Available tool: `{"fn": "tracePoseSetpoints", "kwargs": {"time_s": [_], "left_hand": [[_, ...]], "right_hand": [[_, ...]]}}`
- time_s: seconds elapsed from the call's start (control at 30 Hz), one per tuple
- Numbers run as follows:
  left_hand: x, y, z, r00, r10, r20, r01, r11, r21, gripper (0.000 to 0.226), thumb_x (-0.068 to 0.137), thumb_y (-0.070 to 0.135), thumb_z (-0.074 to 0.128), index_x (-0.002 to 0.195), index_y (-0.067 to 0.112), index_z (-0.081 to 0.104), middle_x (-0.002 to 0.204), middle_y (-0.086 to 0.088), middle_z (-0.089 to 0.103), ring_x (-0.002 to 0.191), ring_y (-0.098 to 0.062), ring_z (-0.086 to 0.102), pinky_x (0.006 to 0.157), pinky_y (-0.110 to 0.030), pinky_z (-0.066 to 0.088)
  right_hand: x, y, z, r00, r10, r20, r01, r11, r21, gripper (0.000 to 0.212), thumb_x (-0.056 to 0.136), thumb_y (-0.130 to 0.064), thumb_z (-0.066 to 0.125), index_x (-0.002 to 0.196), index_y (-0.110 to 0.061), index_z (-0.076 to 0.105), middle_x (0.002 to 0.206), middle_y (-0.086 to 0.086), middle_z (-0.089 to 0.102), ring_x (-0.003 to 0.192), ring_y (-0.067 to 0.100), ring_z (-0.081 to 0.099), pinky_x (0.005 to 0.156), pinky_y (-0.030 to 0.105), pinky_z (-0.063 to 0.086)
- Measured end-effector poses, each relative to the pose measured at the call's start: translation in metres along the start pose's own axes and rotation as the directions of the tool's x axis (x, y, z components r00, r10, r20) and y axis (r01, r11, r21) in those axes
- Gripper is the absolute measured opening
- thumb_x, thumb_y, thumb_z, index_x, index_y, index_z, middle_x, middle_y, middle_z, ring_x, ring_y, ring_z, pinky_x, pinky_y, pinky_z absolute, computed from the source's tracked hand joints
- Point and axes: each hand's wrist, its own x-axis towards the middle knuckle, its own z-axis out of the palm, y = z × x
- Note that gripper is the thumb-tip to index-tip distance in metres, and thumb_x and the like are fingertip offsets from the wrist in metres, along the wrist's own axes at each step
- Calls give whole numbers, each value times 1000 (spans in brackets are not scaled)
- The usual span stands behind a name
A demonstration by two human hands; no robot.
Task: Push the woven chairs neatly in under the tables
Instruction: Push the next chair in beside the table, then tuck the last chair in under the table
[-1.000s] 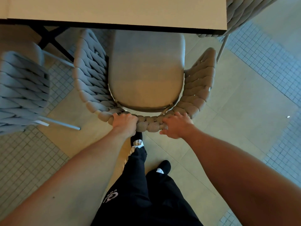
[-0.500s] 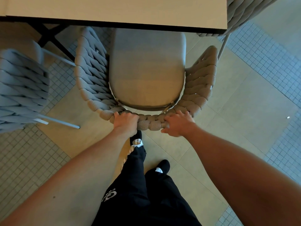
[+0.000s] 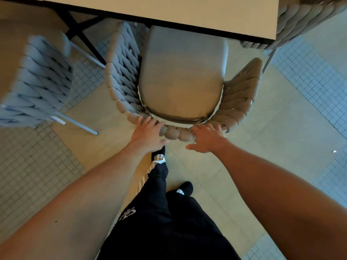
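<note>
A woven chair (image 3: pixel 242 98) with a grey seat cushion stands in front of me, the front of its seat tucked under the pale table (image 3: pixel 187 10). My left hand (image 3: pixel 148 133) lies on the left part of the chair's curved woven backrest with its fingers stretched out. My right hand (image 3: pixel 205 139) touches the right part of the backrest, fingers spread and straight, thumb off the weave. Neither hand grips the chair.
A second woven chair (image 3: pixel 37 85) stands at the left, its metal leg angled toward me. A third woven chair (image 3: pixel 308 17) sits at the table's right end. The table's black frame (image 3: pixel 75 27) shows at upper left. My legs are below the hands on the tiled floor.
Both hands have let go of the backrest and opened their fingers. The chair sits slightly further under the table, and the view has shifted a little.
</note>
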Motion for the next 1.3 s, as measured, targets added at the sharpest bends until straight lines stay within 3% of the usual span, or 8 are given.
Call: {"fn": "tracePoseSetpoints", "kwargs": {"time_s": [0.13,0.23,0.4,0.67,0.87,1.03,1.3], "left_hand": [[-27,-15,-2,996,-68,-51,62,992,-112,79,93,63,50,158,27,24,165,-8,17,153,-28,6,123,-53,4],[-47,-33,-1,991,-115,-66,102,979,-177,74,94,62,48,156,30,23,164,-8,17,152,-29,10,121,-57,10],[-79,-78,4,968,-247,39,249,936,-249,80,96,69,37,160,32,9,168,-5,6,154,-28,4,123,-52,6],[-135,-161,15,896,-431,103,436,816,-379,82,97,68,36,161,26,8,168,-7,9,154,-29,10,123,-51,11],[-181,-224,21,833,-536,134,534,718,-446,82,97,68,36,161,23,11,167,-10,15,151,-31,18,120,-50,21],[-224,-269,32,758,-634,153,608,601,-519,82,97,68,38,161,23,13,166,-10,16,151,-31,18,120,-51,23],[-271,-321,51,653,-738,174,663,445,-601,84,96,68,40,161,23,12,166,-11,19,151,-32,19,120,-52,24]], "right_hand": [[0,-25,-9,998,-61,-8,61,998,-22,83,90,-75,50,155,-26,32,158,5,38,145,33,33,116,59,26],[2,-53,-17,993,-113,-22,112,993,-42,92,88,-78,50,158,-24,26,161,6,35,146,34,31,117,58,26],[4,-105,-38,983,-183,-31,180,981,-66,96,85,-81,51,159,-26,25,160,5,35,146,34,32,115,58,27],[21,-207,-68,953,-302,30,301,927,-222,97,85,-83,48,160,-27,23,167,6,23,152,33,22,119,60,23],[37,-298,-89,908,-413,73,411,842,-349,94,85,-83,47,157,-27,27,161,6,33,147,33,30,117,56,27],[38,-368,-100,862,-488,139,498,760,-417,95,87,-81,48,160,-26,22,166,7,23,150,34,24,119,56,22],[48,-464,-116,789,-570,232,593,605,-530,93,88,-77,51,160,-26,23,166,7,24,149,33,25,119,57,22]]}}
